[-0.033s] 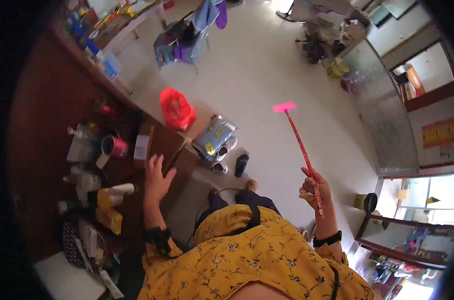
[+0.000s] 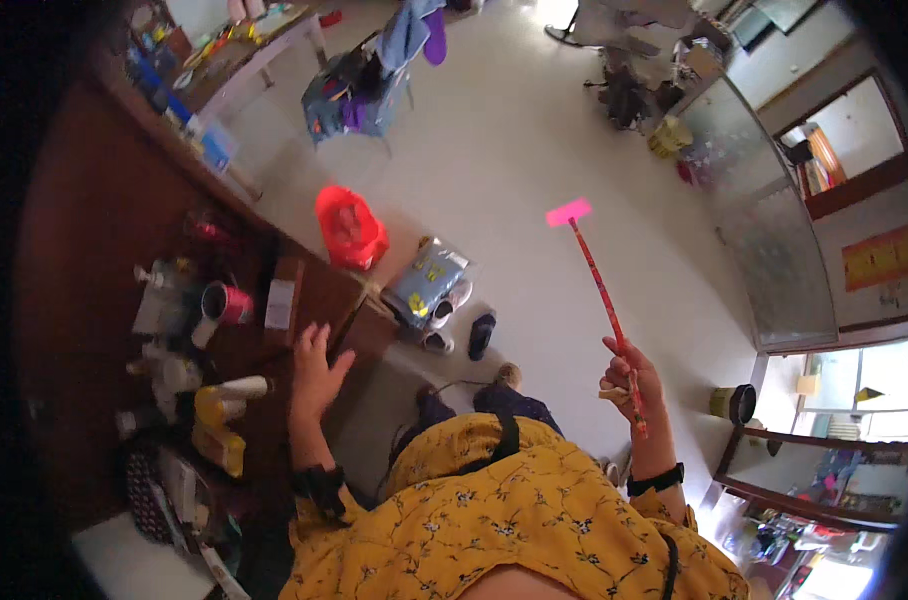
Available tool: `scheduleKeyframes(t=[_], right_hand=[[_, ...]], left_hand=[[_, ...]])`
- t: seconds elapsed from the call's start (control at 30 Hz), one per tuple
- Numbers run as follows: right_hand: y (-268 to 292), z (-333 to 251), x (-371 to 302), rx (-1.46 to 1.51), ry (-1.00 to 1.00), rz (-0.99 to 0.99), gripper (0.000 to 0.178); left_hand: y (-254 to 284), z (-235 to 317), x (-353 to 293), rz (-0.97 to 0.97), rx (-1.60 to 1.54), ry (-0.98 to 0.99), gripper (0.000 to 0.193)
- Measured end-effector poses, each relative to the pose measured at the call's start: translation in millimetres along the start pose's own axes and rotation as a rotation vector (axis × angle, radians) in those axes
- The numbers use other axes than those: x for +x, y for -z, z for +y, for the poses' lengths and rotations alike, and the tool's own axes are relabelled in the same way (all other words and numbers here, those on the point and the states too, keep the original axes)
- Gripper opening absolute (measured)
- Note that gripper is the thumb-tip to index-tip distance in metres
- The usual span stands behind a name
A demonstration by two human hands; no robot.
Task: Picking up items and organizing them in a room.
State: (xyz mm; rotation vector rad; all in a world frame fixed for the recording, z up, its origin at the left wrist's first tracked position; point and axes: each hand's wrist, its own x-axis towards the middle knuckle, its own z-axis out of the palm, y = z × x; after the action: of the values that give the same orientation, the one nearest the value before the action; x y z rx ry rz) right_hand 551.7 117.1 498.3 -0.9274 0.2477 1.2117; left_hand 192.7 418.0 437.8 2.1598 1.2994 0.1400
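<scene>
My right hand (image 2: 630,382) is closed around a long, thin red patterned stick (image 2: 599,275). A flat pink crosspiece (image 2: 570,212) sits at its far end, held up above the floor. The stick's lower end sticks out below my fist, and something small and pale shows by the fingers. On the left, my left hand (image 2: 319,380) is open with its fingers spread and holds nothing. It is over or beside the front edge of a dark brown tabletop (image 2: 104,230), close to a small brown box with a white label (image 2: 283,298); whether it touches the wood I cannot tell.
A red plastic bag or bin (image 2: 351,228) stands on the floor beside a grey plastic-wrapped package (image 2: 426,280), white shoes (image 2: 440,342) and a dark slipper (image 2: 482,335). A pink-sided cup (image 2: 238,303) and a yellow bottle (image 2: 219,425) are on the tabletop. A clothes-draped chair (image 2: 359,95) stands farther off.
The pink crosspiece has tilted slightly and looks sharper now. My left hand has shifted very slightly, still open. My right hand keeps its grip on the stick.
</scene>
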Motion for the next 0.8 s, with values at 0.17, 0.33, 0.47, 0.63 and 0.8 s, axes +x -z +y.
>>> scheduleKeyframes(t=[0.17,0.33,0.47,0.63,0.8], right_hand=[[29.8,-17.0,14.6,-0.124,0.186,0.199,0.029],[54.1,-80.2,22.6,-0.436,0.3,0.398,0.027],[89.6,-136.7,39.4,-0.559,0.443,0.366,0.024],[105.4,-204.3,54.1,-0.684,0.521,0.37,0.023],[97.9,-252.9,64.2,-0.884,0.572,0.334,0.027]], left_hand=[[-36.4,15.8,4.5,-0.151,-0.017,-0.032,0.06],[-54.7,92.6,21.6,-0.148,0.053,-0.054,0.06],[-98.6,163.6,54.2,-0.176,0.025,-0.086,0.059],[-133.8,272.8,92.4,-0.284,-0.11,-0.225,0.057],[-150.2,319.3,129.2,-0.276,0.025,-0.223,0.057]])
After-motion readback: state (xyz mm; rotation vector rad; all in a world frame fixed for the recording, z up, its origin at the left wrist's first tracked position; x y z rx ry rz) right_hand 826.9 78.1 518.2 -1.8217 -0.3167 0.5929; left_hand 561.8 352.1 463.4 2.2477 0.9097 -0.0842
